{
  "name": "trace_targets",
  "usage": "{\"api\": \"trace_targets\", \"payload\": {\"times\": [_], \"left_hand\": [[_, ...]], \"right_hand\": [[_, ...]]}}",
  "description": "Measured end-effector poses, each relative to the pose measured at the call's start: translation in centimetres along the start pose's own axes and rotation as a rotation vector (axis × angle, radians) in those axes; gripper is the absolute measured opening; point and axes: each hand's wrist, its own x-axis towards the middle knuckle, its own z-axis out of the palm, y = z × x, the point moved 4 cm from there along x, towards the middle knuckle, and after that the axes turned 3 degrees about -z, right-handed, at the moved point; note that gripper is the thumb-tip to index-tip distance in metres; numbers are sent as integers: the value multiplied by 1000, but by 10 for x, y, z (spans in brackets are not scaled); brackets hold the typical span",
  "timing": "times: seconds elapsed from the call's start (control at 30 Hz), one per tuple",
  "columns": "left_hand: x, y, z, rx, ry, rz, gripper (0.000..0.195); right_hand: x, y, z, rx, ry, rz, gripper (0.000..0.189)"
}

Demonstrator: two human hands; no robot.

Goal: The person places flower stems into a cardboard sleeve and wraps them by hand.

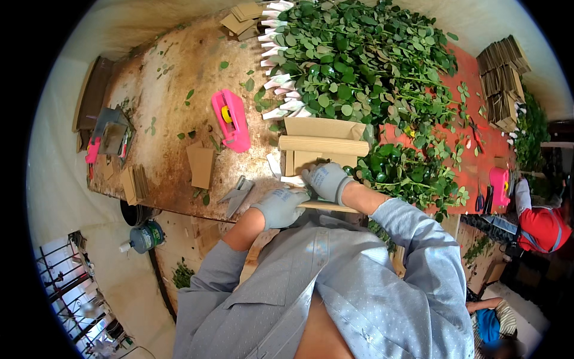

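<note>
A corrugated cardboard wrap [323,146] lies unfolded on the table in front of me, its near edge close to my body. My right hand [327,181], in a grey glove, rests over its inner part, fingers by a white-sleeved flower bud [293,181]. My left hand [281,207], gloved too, is at the near left corner of the cardboard, its fingertips by the edge; its grip is partly hidden. Another white sleeve [274,165] lies just left of the wrap. Beyond is a large pile of leafy green stems [358,67] with white-sleeved heads [277,80] facing left.
A pink tape dispenser [237,130], cardboard pieces [202,166] and a grey metal piece [237,195] lie to the left. More leafy stems [403,179], scissors [480,199] and another pink dispenser [498,186] are at right. A co-worker in red [542,229] stands beyond.
</note>
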Motion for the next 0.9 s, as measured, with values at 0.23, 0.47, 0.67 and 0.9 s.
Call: {"api": "trace_targets", "payload": {"times": [0.23, 0.47, 0.67, 0.9], "left_hand": [[0, -21, -40, -326, 76, -36, 42], [26, -57, -25, 181, 149, -137, 28], [28, -65, -23, 327, 149, -126, 19], [-18, -73, -64, 399, 135, -362, 39]], "right_hand": [[-7, 5, 5, 76, 85, -62, 34], [-1, 6, 9, 88, 61, -19, 33], [3, 6, 15, 88, 18, 18, 32], [4, 4, 16, 22, -47, -44, 33]]}}
